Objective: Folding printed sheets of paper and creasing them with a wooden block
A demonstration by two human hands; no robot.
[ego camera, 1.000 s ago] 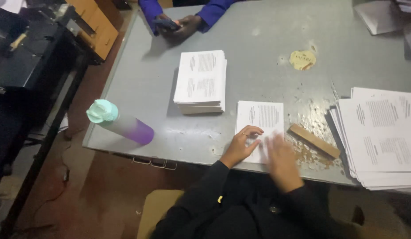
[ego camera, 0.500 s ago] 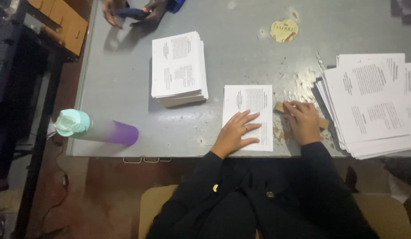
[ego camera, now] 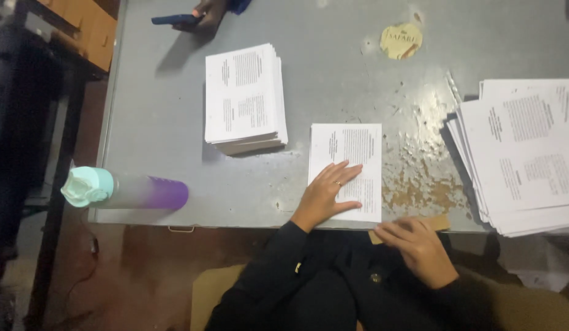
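At the frame's lower middle, the left hand [ego camera: 326, 195] presses flat, fingers spread, on the sheet [ego camera: 347, 170]. The right hand [ego camera: 419, 248] pinches the stick [ego camera: 410, 225]; the fold seems ready for creasing, which calls for steady pressure.

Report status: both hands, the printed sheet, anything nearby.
Left hand flat on white printed sheet. Right hand holds brown wooden strip at grey metal table edge. Nothing blocking.
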